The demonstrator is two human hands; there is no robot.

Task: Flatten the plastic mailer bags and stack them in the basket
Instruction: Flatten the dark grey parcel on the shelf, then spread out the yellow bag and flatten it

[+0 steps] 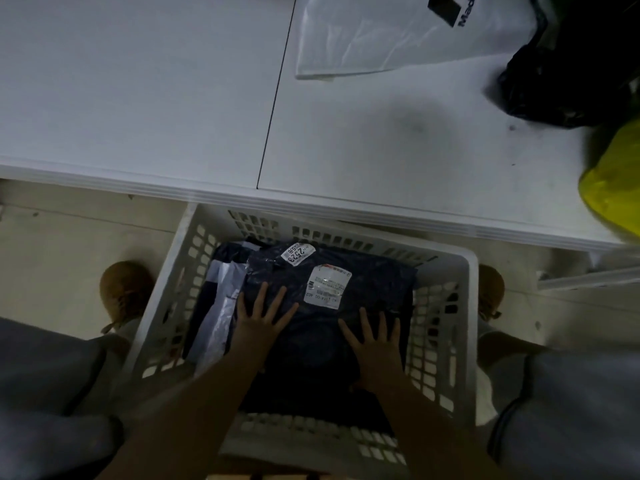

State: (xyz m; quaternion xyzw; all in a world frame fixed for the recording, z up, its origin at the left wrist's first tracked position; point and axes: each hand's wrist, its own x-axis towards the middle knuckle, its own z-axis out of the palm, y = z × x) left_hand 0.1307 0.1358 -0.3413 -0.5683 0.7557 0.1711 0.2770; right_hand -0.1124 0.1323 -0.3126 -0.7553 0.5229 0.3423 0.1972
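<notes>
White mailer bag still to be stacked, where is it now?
In the head view the white mailer bag lies on the white table at the top, right of the table seam, with a black bag at its right.

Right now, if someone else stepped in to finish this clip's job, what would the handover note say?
Left hand and right hand: both flat, fingers spread, pressing the dark mailer on top of the stack in the basket.
Basket sits on the floor at the table edge; other mailers show beneath, at the left side.
Done: several bags stacked, the top one being flattened.
Left: on the table, a white bag, a black bag and a yellow bag are not yet in the basket.
</notes>
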